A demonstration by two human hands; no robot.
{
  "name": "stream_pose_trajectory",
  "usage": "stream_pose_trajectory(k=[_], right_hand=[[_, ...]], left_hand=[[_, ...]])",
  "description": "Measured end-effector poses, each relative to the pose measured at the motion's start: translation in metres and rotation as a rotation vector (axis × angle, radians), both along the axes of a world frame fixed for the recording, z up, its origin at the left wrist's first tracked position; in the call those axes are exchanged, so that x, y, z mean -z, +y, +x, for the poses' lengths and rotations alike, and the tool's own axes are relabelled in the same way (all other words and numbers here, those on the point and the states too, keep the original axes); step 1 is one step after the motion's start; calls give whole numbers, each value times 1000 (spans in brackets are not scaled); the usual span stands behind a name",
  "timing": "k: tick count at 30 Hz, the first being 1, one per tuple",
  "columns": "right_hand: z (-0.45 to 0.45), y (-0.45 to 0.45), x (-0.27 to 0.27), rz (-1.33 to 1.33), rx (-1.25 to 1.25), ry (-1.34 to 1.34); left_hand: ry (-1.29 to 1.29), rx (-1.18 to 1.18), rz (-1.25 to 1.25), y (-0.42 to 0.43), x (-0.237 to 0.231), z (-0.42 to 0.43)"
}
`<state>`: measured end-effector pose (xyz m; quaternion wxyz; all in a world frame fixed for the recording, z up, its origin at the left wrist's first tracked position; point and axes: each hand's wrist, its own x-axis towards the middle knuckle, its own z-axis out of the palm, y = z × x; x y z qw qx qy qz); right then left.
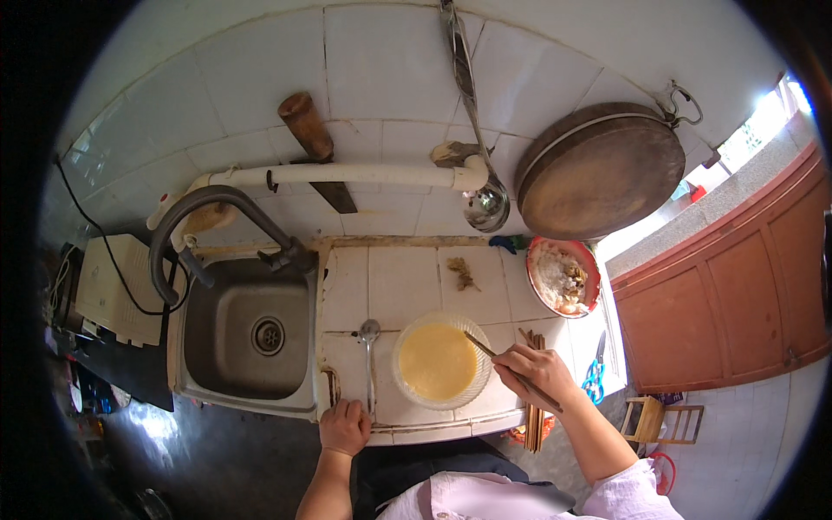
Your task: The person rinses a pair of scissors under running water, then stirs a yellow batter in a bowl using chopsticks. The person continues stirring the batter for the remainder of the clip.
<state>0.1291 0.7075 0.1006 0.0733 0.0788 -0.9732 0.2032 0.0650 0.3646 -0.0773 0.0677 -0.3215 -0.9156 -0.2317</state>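
Note:
A ribbed clear bowl (482, 383) of pale yellow liquid (437, 361), which looks like beaten egg, stands on the white tiled counter (403, 286). My right hand (536, 372) grips chopsticks (481, 344), their tips at the bowl's upper right rim and touching or just over the liquid. My left hand (344, 426) rests as a closed fist on the counter's front edge, with nothing visible in it. Just beside that fist lies the handle of a metal spoon (370, 331), its bowl pointing towards the wall. Under my right wrist a bundle of chopsticks (534, 429) sticks out past the counter edge.
Left of the counter is a steel sink (247, 364) with a curved faucet (214, 192). A red-rimmed basin (597, 276) of white food stands at the back right, near blue-handled scissors (594, 382). A ladle (486, 205) and a round wooden board (604, 175) hang on the wall.

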Motion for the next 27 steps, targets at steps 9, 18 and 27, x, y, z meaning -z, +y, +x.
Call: stream_pose_trajectory(k=[9, 18, 27], right_hand=[[8, -10, -11, -64, 105, 23], [10, -15, -5, -79, 8, -49], [14, -11, -20, -13, 122, 6]], left_hand=[[29, 4, 19, 2, -1, -2], [2, 24, 9, 1, -1, -3], [-23, 1, -19, 0, -1, 0]])
